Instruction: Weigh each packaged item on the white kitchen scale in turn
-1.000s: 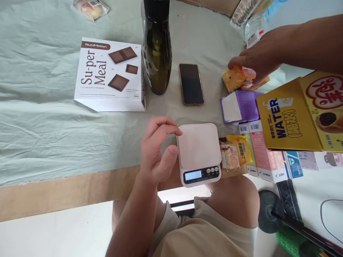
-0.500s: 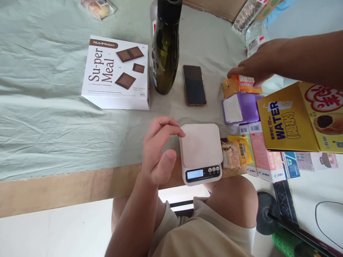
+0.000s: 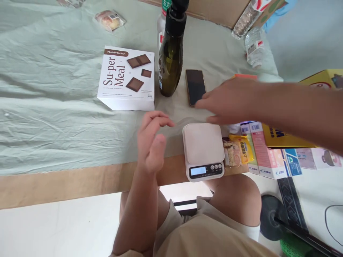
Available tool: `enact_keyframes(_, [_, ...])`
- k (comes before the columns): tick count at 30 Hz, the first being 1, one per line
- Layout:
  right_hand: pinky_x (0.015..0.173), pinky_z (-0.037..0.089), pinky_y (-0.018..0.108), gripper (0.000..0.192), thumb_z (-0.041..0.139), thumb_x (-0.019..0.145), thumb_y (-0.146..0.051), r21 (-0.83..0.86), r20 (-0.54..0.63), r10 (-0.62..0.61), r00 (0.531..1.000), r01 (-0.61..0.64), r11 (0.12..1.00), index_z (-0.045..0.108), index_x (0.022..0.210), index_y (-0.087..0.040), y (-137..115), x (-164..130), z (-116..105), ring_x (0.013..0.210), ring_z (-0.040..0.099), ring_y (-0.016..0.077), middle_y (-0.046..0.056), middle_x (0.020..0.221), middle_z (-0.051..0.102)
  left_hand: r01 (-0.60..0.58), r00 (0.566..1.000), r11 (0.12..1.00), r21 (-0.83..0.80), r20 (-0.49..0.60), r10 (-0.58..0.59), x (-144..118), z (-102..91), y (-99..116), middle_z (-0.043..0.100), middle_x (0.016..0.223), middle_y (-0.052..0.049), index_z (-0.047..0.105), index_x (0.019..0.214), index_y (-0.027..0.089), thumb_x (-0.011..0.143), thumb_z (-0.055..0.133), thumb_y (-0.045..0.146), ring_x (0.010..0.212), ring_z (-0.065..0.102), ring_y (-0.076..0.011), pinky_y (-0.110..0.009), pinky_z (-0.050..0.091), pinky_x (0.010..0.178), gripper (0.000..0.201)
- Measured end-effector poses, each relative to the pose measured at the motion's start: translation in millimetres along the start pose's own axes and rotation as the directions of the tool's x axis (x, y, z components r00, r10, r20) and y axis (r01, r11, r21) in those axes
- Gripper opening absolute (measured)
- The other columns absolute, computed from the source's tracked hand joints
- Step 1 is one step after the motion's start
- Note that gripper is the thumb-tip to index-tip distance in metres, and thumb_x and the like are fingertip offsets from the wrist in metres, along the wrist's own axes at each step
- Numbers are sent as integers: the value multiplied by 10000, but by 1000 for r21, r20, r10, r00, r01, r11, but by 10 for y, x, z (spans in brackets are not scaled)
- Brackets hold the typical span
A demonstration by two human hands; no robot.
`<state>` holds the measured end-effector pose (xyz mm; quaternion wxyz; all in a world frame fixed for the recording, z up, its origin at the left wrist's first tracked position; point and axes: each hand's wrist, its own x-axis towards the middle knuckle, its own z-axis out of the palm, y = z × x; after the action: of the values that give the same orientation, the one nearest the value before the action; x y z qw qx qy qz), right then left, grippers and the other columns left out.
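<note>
Wrinkled green cloth (image 3: pixel 53 107), square white scale (image 3: pixel 203 144) between two empty hands, fingers apart.

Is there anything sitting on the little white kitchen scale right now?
No. The scale has a bare platform; the right hand hovers just behind it and the left hand is open beside it.

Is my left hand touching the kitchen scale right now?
Apart. The head view shows the left hand open beside the kitchen scale, with a strip of green cloth visible between the fingertips and the scale's left edge.
</note>
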<state>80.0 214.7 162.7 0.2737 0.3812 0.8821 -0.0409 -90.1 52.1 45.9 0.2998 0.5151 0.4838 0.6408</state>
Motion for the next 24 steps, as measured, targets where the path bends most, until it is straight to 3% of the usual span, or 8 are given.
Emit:
enact_keyframes(1, [959,607,531,233,779,868,-337,-52,76,-38,996,42,998,790,1067,-214,-220,-29,1,1070,797,339,80,1087,820,28,999,1000,5,-37,-28,12,-40,-4,649,1115,-94,760,976,248,1009,474,712,1057,656,-267,-447,543,934,546])
enact_keyframes(4, [957,608,492,466,591,977,-310,187,-137,-99,986,124,975,600,1441,-273,-777,-6,47,1208,730,344,97,1389,716,96,981,995,34,-171,-89,49,-155,-27,653,1088,-96,737,926,254,971,488,714,1091,645,-281,-454,555,967,525])
enact_keyframes(6, [996,602,460,627,516,1001,-307,401,-260,-49,965,153,903,407,1619,-295,-1017,88,131,1273,690,316,110,1546,611,143,961,988,60,-247,-124,77,-232,-52,669,1080,-95,712,905,254,930,505,704,1104,644,-280,-449,560,985,495])
enact_keyframes(9, [1110,563,525,843,512,1008,-354,558,-226,77,971,65,827,97,1742,-355,-1209,275,284,1446,598,363,172,1763,334,236,900,971,36,-384,-204,126,-348,-91,673,1095,-97,668,921,243,856,506,681,1134,632,-281,-461,550,1015,471])
enact_keyframes(11, [1154,533,592,897,518,1010,-396,580,-174,117,978,6,814,2,1744,-395,-1262,381,366,1533,522,409,174,1826,171,274,856,962,13,-459,-238,161,-414,-112,649,1137,-104,632,946,234,844,450,670,1176,606,-288,-488,533,1036,483])
enact_keyframes(15, [1165,547,584,885,496,997,-323,585,-190,79,979,48,809,39,1754,-359,-1283,464,469,1562,487,395,104,1838,191,311,805,950,8,-535,-259,223,-518,-164,597,1221,-95,591,1002,233,862,421,588,1259,543,-281,-522,461,1116,418])
enact_keyframes(20, [1144,573,604,845,511,959,-282,610,-280,73,957,118,783,191,1740,-323,-1284,434,550,1479,565,393,79,1786,347,341,729,940,-21,-625,-279,286,-622,-272,573,1299,-70,566,1051,247,945,439,507,1416,430,-264,-507,356,1233,308])
enact_keyframes(24, [1149,580,598,811,524,962,-309,626,-276,71,959,123,770,250,1724,-330,-1302,392,590,1486,561,379,80,1763,393,366,735,929,-61,-593,-329,306,-625,-322,587,1422,-71,562,1235,267,1034,426,527,1470,447,-246,-456,423,1199,356])
